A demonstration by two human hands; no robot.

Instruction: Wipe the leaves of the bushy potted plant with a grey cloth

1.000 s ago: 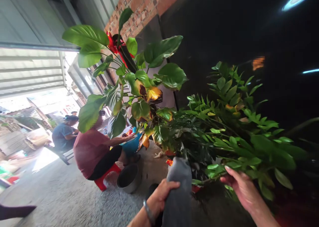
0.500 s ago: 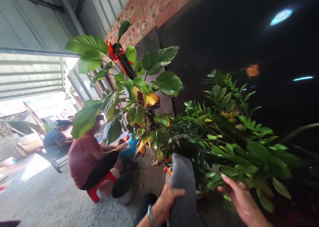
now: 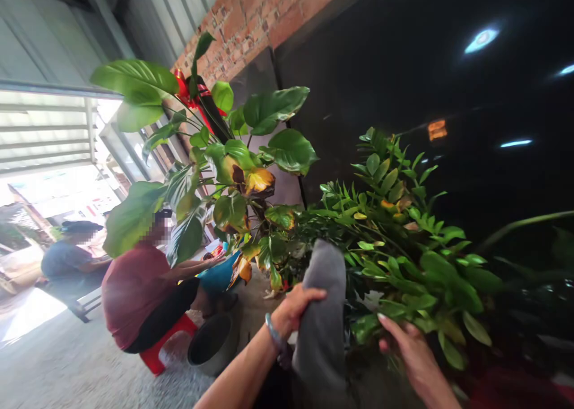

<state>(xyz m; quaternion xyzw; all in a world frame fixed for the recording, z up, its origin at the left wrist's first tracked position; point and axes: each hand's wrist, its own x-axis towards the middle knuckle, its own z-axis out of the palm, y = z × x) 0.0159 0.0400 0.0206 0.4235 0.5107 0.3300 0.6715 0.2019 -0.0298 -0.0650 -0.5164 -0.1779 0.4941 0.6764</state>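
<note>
My left hand (image 3: pixel 293 310), with a bracelet on its wrist, is closed on a folded grey cloth (image 3: pixel 321 313) held upright in front of me. The thumb lies across the cloth's near face. To the right, my right hand (image 3: pixel 410 352) reaches to the lower leaves of a green potted plant (image 3: pixel 403 265). Its fingertips are a little apart, with no object visible between them. The tips are close beside a broad leaf (image 3: pixel 365 328); whether they touch it I cannot tell. The plant's pot is hidden.
A taller plant (image 3: pixel 287 149) with browned leaves and a red ribbon (image 3: pixel 183 86) stands left of centre. Beyond it a person in a red shirt (image 3: pixel 134 289) sits on a red stool (image 3: pixel 155 361) beside a dark bucket (image 3: pixel 213 343). A dark glossy panel (image 3: pixel 381 56) rises behind.
The view has shifted right, so the plants and people appear further left. My left hand and the grey cloth have risen. My right hand stays by the lower leaves.
</note>
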